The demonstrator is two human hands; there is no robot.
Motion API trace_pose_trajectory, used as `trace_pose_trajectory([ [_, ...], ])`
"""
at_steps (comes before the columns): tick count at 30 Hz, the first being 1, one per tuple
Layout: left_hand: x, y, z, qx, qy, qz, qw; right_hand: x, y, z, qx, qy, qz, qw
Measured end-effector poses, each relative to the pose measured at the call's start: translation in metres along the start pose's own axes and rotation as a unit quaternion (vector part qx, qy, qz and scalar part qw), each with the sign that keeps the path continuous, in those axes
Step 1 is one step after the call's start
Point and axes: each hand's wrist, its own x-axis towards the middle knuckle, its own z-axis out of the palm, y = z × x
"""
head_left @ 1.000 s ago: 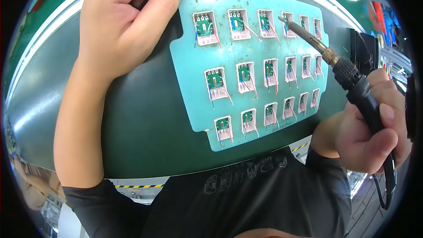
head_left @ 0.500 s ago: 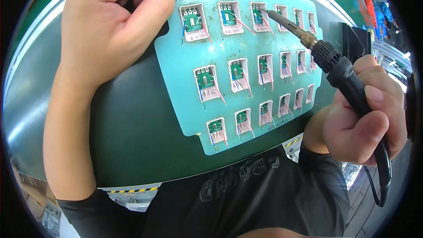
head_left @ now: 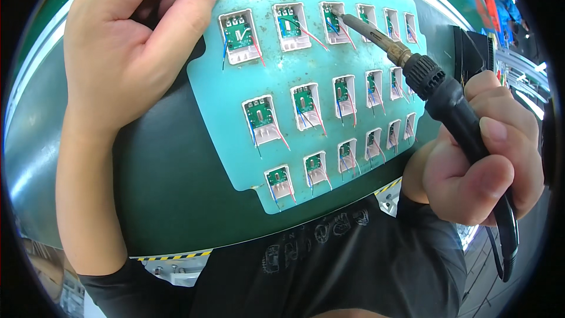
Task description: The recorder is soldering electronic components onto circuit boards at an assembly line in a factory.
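Observation:
My right hand [head_left: 494, 159] is wrapped around the black handle of a soldering iron [head_left: 462, 112]. Its metal tip meets the small green circuit board [head_left: 331, 20] in the third white housing from the left, in the far row. My left hand [head_left: 129, 47] is at the far left corner of a turquoise plate [head_left: 220, 94], with curled fingers and the thumb close to the index finger. Whatever it may pinch is hidden. Three rows of white housings sit in the plate, each visible one with a green board and thin red and blue wires.
The plate lies on a dark green worktop [head_left: 159, 200]. A black box-shaped thing [head_left: 474, 53] stands beyond its right side. The iron's cable [head_left: 499, 259] hangs down at the right. Yellow-and-black striped tape [head_left: 170, 256] runs below the worktop's near edge.
The plate, both hands and the iron appear slightly farther left in the picture. The iron's tip stays at the same housing, and its grip is unchanged.

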Motion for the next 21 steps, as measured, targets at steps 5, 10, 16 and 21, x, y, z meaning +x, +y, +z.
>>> trace_pose_trajectory([
  [5, 0.001, -0.002, 0.000, -0.003, -0.003, 0.015, 1.000, 0.000, -0.001, 0.007, 0.000, 0.009, -0.004, 1.000],
  [10, 0.001, 0.007, -0.003, -0.004, -0.011, -0.017, 1.000, -0.001, 0.000, 0.006, 0.003, 0.022, -0.005, 1.000],
  [16, -0.002, 0.002, -0.002, 0.001, -0.001, 0.005, 1.000, -0.001, 0.000, 0.008, 0.001, 0.032, -0.002, 0.999],
  [21, 0.001, 0.006, -0.002, -0.015, -0.011, -0.034, 0.999, -0.005, 0.003, -0.003, -0.002, 0.051, 0.002, 0.999],
])
